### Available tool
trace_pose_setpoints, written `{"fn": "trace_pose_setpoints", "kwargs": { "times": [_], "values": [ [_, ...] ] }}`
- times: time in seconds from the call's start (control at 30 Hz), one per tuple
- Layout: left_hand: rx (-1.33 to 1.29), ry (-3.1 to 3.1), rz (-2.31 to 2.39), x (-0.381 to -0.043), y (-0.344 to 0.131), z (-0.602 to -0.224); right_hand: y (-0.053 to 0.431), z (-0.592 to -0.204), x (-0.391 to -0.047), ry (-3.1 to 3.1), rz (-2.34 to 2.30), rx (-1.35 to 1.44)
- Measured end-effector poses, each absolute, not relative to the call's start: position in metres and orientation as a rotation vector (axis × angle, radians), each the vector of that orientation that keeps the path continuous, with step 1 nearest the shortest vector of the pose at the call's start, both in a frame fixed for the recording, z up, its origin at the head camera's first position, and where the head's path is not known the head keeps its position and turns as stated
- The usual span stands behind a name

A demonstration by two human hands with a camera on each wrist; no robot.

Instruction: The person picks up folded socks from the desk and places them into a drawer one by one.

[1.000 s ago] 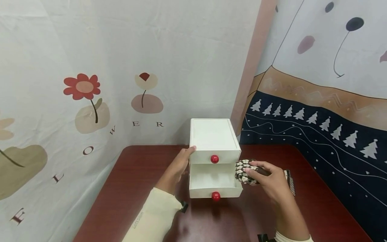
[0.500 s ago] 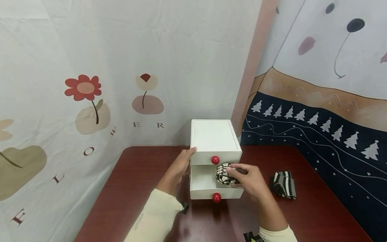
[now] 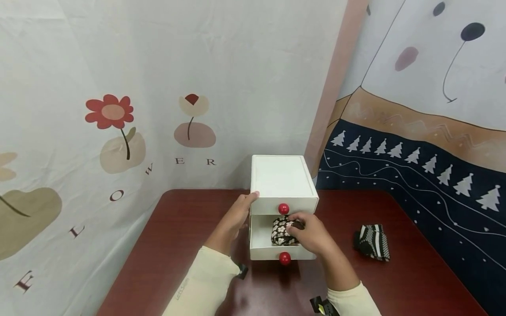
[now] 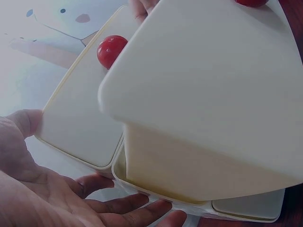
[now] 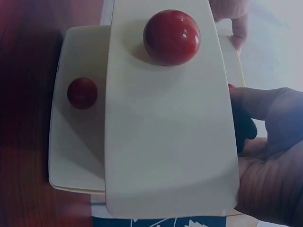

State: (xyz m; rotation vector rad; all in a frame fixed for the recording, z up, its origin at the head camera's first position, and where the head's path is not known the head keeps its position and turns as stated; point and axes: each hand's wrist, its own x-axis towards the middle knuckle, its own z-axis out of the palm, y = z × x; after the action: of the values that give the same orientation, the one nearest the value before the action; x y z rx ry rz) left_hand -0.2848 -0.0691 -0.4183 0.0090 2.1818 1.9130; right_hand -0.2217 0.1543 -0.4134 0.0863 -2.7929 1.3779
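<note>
A small white drawer cabinet [image 3: 282, 175] with red knobs stands on the table, and its middle drawer [image 3: 262, 253] is pulled out. My right hand [image 3: 312, 232] reaches over that drawer and pinches a rolled black sock with pale flowers [image 3: 281, 231] between thumb and fingers, down inside it. In the right wrist view the drawer front [image 5: 170, 127] hides most of the sock. My left hand [image 3: 235, 215] steadies the cabinet's left side. Its thumb presses near the upper front corner, and in the left wrist view the loosely extended fingers [image 4: 128, 205] lie along the side.
To the right on the dark red table [image 3: 189, 228] lies a folded black-and-white striped sock [image 3: 373, 242]. A lower drawer with a red knob [image 5: 82, 93] is closed beneath the pulled-out one. Printed fabric [image 3: 253, 79] hangs right behind the table.
My right hand has carried the floral sock leftward from beside the cabinet into the pulled-out drawer, uncovering the striped sock on the table. The left hand has stayed at the cabinet.
</note>
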Motion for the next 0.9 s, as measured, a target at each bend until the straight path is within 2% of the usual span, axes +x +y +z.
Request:
{"fn": "trace_pose_setpoints", "kwargs": {
  "times": [0.3, 0.57, 0.9],
  "values": [
    [0.019, 2.198, 1.891, -0.285, -0.07, -0.417, 0.142, -0.414, -0.223, -2.923, 1.157, 0.182],
    [0.032, 2.195, 1.901, -0.285, -0.07, -0.417, 0.138, -0.412, -0.221, -3.053, 0.995, 0.147],
    [0.047, 2.2, 1.903, -0.286, -0.07, -0.416, 0.143, -0.407, -0.209, -2.895, 0.977, 0.195]
  ]
}}
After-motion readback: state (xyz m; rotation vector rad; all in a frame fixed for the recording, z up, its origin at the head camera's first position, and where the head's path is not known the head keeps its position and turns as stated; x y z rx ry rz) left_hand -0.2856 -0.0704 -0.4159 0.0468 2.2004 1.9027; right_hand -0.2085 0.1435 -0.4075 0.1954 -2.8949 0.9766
